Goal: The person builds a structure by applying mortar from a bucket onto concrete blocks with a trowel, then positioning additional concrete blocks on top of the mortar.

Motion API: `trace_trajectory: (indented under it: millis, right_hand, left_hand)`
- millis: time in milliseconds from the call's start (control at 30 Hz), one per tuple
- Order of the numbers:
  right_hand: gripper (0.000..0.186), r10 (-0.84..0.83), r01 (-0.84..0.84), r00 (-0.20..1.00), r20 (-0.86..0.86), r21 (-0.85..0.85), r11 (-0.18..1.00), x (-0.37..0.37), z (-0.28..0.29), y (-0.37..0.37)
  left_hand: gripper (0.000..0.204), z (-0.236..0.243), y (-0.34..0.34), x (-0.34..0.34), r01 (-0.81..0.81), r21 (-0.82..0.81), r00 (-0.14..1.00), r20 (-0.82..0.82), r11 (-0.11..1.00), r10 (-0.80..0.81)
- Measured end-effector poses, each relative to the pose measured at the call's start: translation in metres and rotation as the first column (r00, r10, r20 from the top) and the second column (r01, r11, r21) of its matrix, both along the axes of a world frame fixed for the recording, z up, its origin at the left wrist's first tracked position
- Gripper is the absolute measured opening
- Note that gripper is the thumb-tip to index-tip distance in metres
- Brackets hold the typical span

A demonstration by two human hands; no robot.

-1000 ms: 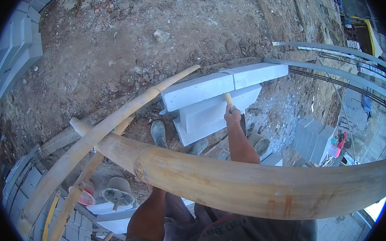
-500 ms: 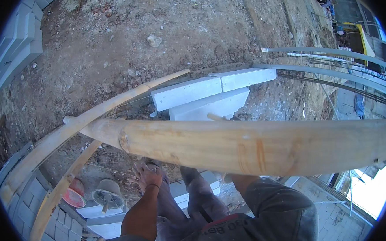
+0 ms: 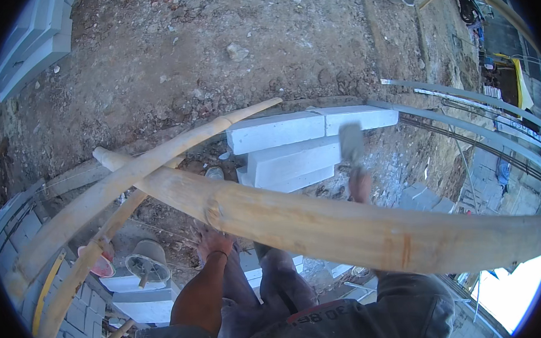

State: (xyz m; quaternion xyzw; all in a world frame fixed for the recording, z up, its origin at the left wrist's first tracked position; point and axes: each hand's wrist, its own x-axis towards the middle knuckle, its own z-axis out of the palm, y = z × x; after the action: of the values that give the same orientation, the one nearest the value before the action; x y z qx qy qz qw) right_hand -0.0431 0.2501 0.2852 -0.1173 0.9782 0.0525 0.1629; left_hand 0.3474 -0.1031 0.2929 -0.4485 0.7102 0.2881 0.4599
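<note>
A blurred grey tool [image 3: 351, 142] juts forward from the right grip [image 3: 359, 185].

A: Light?
B: Daylight, bright and diffuse; white blocks [image 3: 285, 131] at twelve, pale-faced. Burnt-out glare at four, blue-fringed.
A: Shade?
B: Dark shirt [image 3: 354, 328] at six; black vignette around all hours.
A: Sharpness?
B: Flat tool [image 3: 351, 142] and right hand [image 3: 359, 185], toward three: motion-smeared.
A: Distortion?
B: Fisheye; grey rail [image 3: 451, 86] at two, bowed. Bamboo pole [image 3: 324, 234], below centre, likewise curved.
</note>
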Motion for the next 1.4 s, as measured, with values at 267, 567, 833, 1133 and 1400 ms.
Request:
trace_trajectory:
  millis: [267, 567, 833, 1133, 1400]
  right_hand:
    - [0.033, 0.251, -0.255, 0.966, 0.059, 0.369, 0.894, -0.219, -0.029, -0.183]
    - [0.037, 0.393, -0.421, 0.906, 0.16, 0.45, 0.788, -0.205, -0.033, -0.197]
    - [0.035, 0.418, -0.452, 0.892, 0.174, 0.381, 0.806, -0.2, -0.019, -0.166]
    - [0.033, 0.543, -0.592, 0.803, 0.244, 0.231, 0.772, -0.277, -0.118, -0.113]
    - [0.035, 0.682, -0.685, 0.727, 0.081, 0.009, 0.729, -0.314, -0.136, -0.081]
  left_hand:
    - [0.093, 0.012, -0.028, -0.028, -0.03, 0.081, 0.999, 0.046, 0.996, 0.027]
    - [0.094, -0.011, -0.011, -0.015, -0.112, 0.095, 0.992, -0.04, 0.989, 0.116]
    - [0.095, 0.015, 0.031, -0.043, -0.176, -0.084, 0.984, -0.02, 0.981, 0.175]
    - [0.095, 0.041, 0.132, -0.07, -0.307, -0.446, 0.932, -0.321, 0.841, 0.17]
    - [0.096, 0.023, 0.218, -0.128, 0.1, -0.559, 0.937, -0.226, 0.823, -0.268]
